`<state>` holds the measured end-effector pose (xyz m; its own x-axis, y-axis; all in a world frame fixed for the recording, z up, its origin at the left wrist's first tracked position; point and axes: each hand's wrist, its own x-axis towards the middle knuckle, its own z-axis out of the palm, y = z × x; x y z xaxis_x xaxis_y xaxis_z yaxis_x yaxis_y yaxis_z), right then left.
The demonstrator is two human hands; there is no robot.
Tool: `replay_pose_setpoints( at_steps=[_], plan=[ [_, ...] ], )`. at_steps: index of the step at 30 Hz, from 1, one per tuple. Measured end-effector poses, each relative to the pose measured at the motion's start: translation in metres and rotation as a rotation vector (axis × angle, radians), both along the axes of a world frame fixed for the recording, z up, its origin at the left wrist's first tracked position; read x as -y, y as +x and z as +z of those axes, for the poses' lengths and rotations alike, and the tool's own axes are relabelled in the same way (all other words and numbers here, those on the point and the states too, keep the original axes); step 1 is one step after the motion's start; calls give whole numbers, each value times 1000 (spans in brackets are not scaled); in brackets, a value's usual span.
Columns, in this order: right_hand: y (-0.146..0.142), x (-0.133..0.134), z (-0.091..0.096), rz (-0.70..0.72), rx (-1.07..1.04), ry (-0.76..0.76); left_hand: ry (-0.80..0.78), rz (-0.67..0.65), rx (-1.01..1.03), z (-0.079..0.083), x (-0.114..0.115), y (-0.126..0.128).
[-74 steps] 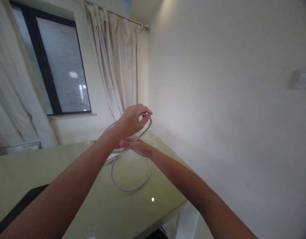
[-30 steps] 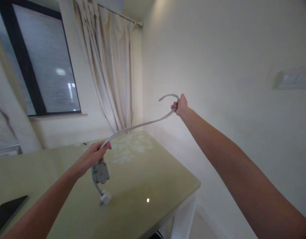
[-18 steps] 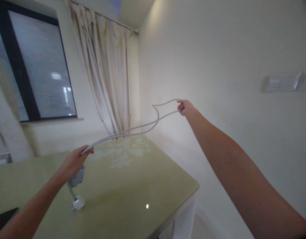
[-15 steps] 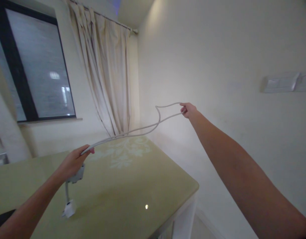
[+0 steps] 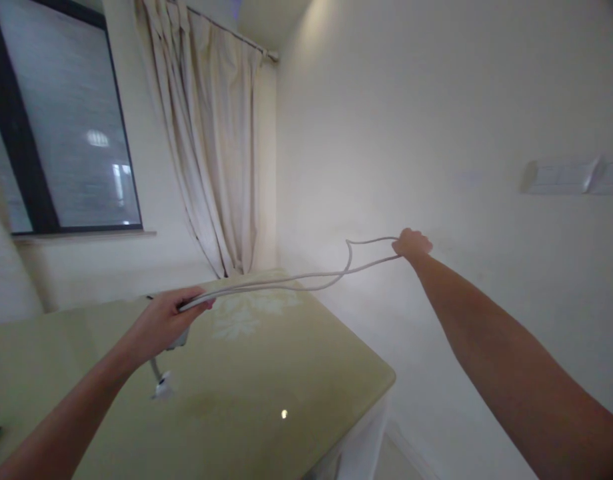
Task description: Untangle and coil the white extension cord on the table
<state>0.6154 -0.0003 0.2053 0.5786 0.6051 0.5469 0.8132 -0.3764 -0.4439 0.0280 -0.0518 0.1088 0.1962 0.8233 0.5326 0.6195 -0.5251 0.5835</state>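
Observation:
A white cable [image 5: 286,280] is stretched in the air between my two hands, doubled into a long narrow loop. My left hand [image 5: 167,320] is closed on one end of the run, above the table [image 5: 266,393]. Below that hand hang a small grey adapter block and a white plug [image 5: 162,388] on a short lead. My right hand [image 5: 412,244] is a closed fist holding the folded end of the cable, reached out toward the wall on the right, past the table's edge.
The pale green glossy table has a floral pattern near its far corner. A window [image 5: 61,133] and cream curtain [image 5: 211,147] stand behind it. A white wall plate [image 5: 561,177] is mounted on the right wall. A dark flat object shows at the far left edge.
Earlier both hands worked the cable coiled on the table. Since then my right hand pulled it out taut to the right and has lowered slightly; my left hand holds its end.

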Motion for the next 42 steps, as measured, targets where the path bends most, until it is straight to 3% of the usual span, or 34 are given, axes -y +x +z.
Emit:
replay_pose_setpoints(
  at_steps=[2,3,8,9,11,15,18,20,22,24,28,30,36,42],
  plan=[
    [0,4,-12,58,111,-51,21,10,-3,6,14,6],
    [-2,5,-19,157,195,-94,35,7,-1,11,20,11],
    [-49,-10,-64,954,891,-412,78,-21,82,40,31,46],
    [-63,-15,-73,1030,881,-426,66,-23,118,45,31,52],
    [-96,-24,-89,1112,667,-450,-5,-4,251,50,29,60],
    [-164,-24,-107,1232,552,-480,-423,25,834,50,20,57],
    [-214,1,-118,1382,501,-525,-609,-36,1245,47,10,48],
    [-241,25,-128,1598,450,-659,-591,-30,1351,45,4,41],
    [-258,48,-140,1718,546,-868,-576,-10,1365,42,0,34],
    [-264,61,-151,1661,722,-952,-578,1,1371,38,-1,26],
    [-251,51,-165,1181,1015,-833,-607,50,1403,21,-2,8],
    [-239,38,-168,1062,1026,-798,-638,94,1439,8,-3,-1],
    [-222,22,-189,1025,911,-769,-698,204,1496,-50,-8,-18],
    [-223,21,-208,1112,761,-836,-624,323,1405,-108,-15,-29]
  ],
)
